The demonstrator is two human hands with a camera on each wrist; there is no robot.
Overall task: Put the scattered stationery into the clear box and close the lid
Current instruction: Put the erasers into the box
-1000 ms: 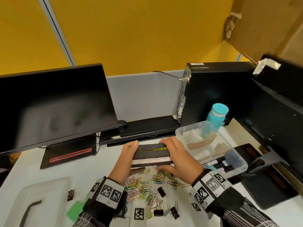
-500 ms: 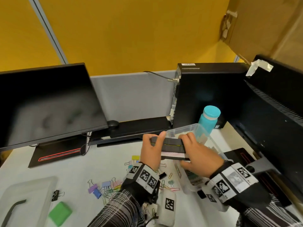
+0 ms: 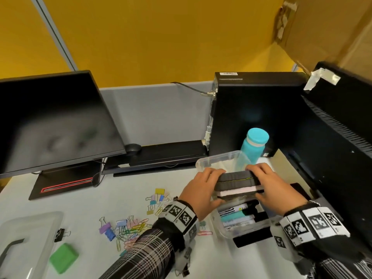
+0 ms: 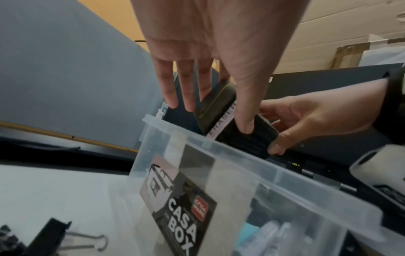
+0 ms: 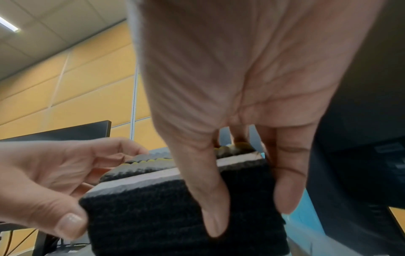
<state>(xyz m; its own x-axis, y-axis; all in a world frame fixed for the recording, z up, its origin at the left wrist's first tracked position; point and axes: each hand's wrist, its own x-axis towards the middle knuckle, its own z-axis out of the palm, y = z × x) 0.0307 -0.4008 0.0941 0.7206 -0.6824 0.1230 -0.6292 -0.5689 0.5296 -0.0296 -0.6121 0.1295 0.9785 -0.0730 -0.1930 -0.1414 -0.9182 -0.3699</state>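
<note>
Both hands, left hand point(image 3: 201, 190) and right hand point(image 3: 275, 190), clamped on opposite ends of the eraser point(image 3: 238, 183), level over the open clear box point(image 3: 219, 158) (markers inside, clips point(image 3: 128, 228) waiting on the surface), presumably to lower it flat.

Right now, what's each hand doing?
Left hand: grips the left end of the whiteboard erasers.
Right hand: grips their right end, over the clear box.
</note>
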